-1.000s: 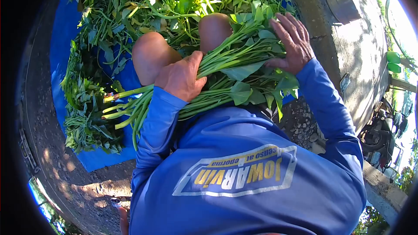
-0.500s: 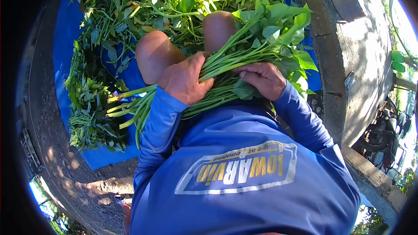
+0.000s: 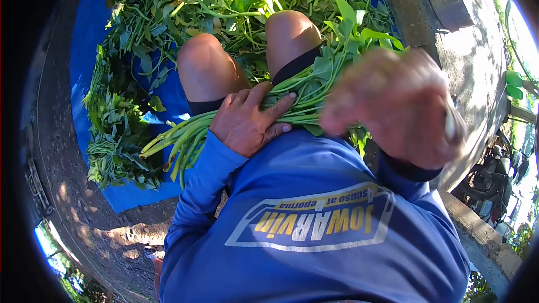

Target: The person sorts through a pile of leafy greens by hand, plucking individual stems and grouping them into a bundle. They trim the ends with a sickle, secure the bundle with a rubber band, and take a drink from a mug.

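While green stems [image 3: 303, 101] are grasped across the lap [image 3: 205, 108] by the left hand [image 3: 250, 118], the blurred right hand [image 3: 396, 104] has been lifted, its finger state indiscernible, so they are steadied one-handed

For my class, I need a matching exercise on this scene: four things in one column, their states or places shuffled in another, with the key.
1. Left hand
2. Right hand
3. Stem bundle
4. Ground sheet

A. Blue, beneath a leafy pile
B. Blurred
C. Resting on stems
D. Green, partly covered by a hand

Pairs: 1-C, 2-B, 3-D, 4-A
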Demonstrator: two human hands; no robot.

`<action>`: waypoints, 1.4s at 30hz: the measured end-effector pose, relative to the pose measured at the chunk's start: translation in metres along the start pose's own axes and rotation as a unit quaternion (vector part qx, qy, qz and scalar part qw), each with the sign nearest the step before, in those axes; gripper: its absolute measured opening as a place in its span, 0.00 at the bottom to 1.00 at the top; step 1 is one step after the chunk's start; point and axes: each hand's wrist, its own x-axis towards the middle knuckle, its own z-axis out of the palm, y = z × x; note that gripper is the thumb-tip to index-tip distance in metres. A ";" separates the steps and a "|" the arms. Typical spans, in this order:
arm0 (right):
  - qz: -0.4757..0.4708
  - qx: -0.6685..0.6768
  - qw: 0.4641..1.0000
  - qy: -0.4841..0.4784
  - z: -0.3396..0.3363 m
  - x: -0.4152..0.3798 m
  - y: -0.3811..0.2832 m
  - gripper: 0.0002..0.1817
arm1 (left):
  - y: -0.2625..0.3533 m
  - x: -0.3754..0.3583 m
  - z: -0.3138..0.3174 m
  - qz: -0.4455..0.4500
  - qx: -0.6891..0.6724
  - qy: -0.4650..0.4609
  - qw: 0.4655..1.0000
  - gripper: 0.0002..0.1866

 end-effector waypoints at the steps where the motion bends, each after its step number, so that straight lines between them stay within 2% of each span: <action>1: 0.029 -0.013 0.998 0.062 0.010 0.025 0.024 0.27 | 0.004 0.002 -0.002 0.011 0.008 -0.009 1.000 0.34; 2: 0.058 -0.023 0.991 0.121 0.021 0.049 0.047 0.29 | 0.008 0.002 -0.007 0.017 0.017 -0.018 1.000 0.35; 3: 0.088 -0.056 0.988 0.114 0.007 0.072 0.096 0.29 | 0.009 -0.002 -0.010 0.017 0.028 -0.028 0.999 0.36; 5: 0.292 -0.119 0.939 0.134 -0.015 0.075 0.173 0.31 | -0.001 -0.028 -0.013 -0.053 -0.048 0.009 0.997 0.42; 6: 0.318 -0.205 0.925 0.042 -0.021 0.067 0.190 0.33 | -0.010 -0.043 -0.017 -0.091 -0.083 0.034 0.992 0.45; 7: 0.336 -0.289 0.895 -0.052 -0.025 0.060 0.198 0.36 | -0.020 -0.067 -0.026 -0.201 -0.024 0.018 0.979 0.53; 10: 0.133 -0.497 0.827 -0.226 -0.003 0.039 0.187 0.42 | -0.030 -0.107 -0.025 -0.218 0.070 0.023 0.973 0.56; 11: 0.177 -0.504 0.807 -0.250 0.003 0.045 0.181 0.43 | -0.027 -0.108 -0.026 -0.189 0.144 0.060 0.970 0.44; 13: 0.268 -0.519 0.758 -0.289 0.013 0.053 0.170 0.46 | -0.043 -0.115 -0.015 -0.195 0.092 0.036 0.976 0.45; 15: 0.261 -0.546 0.741 -0.293 0.015 0.054 0.169 0.45 | -0.058 -0.114 -0.014 -0.197 0.022 -0.004 0.980 0.42; 18: 0.276 -0.579 0.712 -0.283 0.025 0.050 0.163 0.44 | -0.063 -0.107 -0.015 -0.193 0.019 -0.021 0.981 0.44; 21: 0.289 -0.583 0.706 -0.278 0.023 0.050 0.158 0.45 | -0.072 -0.098 -0.030 -0.106 0.063 0.012 0.992 0.44; 22: 0.291 -0.580 0.708 -0.279 0.021 0.051 0.156 0.45 | -0.073 -0.092 -0.038 -0.104 0.080 -0.004 0.991 0.41; 25: 0.185 -0.570 0.768 -0.224 0.014 0.045 0.143 0.39 | -0.066 -0.067 -0.070 -0.099 0.118 -0.028 0.988 0.30; 28: 0.111 -0.580 0.793 -0.150 0.017 0.049 0.128 0.35 | -0.075 -0.044 -0.087 -0.010 0.217 0.050 0.975 0.32; 29: 0.111 -0.599 0.781 -0.136 0.015 0.053 0.128 0.34 | -0.081 -0.035 -0.090 0.016 0.230 0.068 0.971 0.31; 30: 0.111 -0.617 0.770 -0.122 0.012 0.058 0.132 0.34 | -0.096 -0.028 -0.087 0.056 0.231 0.109 0.965 0.35; 31: 0.111 -0.633 0.759 -0.108 0.010 0.060 0.137 0.33 | -0.111 -0.024 -0.082 0.050 0.215 0.056 0.974 0.36; 32: 0.140 -0.641 0.746 -0.115 0.010 0.059 0.145 0.33 | -0.123 -0.022 -0.078 0.045 0.197 0.001 0.979 0.38; 34: 0.193 -0.660 0.714 -0.133 0.009 0.063 0.160 0.32 | -0.129 -0.020 -0.080 0.043 0.226 -0.001 0.973 0.39; 35: 0.188 -0.667 0.708 -0.138 0.008 0.063 0.164 0.34 | -0.131 -0.022 -0.080 0.040 0.239 -0.006 0.970 0.40; 36: 0.185 -0.673 0.704 -0.133 0.011 0.059 0.167 0.34 | -0.130 -0.020 -0.084 -0.030 0.250 -0.049 0.967 0.40; 38: 0.171 -0.691 0.692 -0.121 0.015 0.058 0.171 0.36 | -0.137 -0.017 -0.084 -0.073 0.239 -0.125 0.960 0.37; 41: 0.267 -0.674 0.681 -0.100 0.023 0.062 0.173 0.39 | -0.166 -0.022 -0.069 -0.003 0.284 -0.045 0.958 0.31; 42: 0.277 -0.662 0.689 -0.099 0.023 0.066 0.171 0.42 | -0.164 -0.020 -0.071 -0.004 0.283 -0.032 0.959 0.30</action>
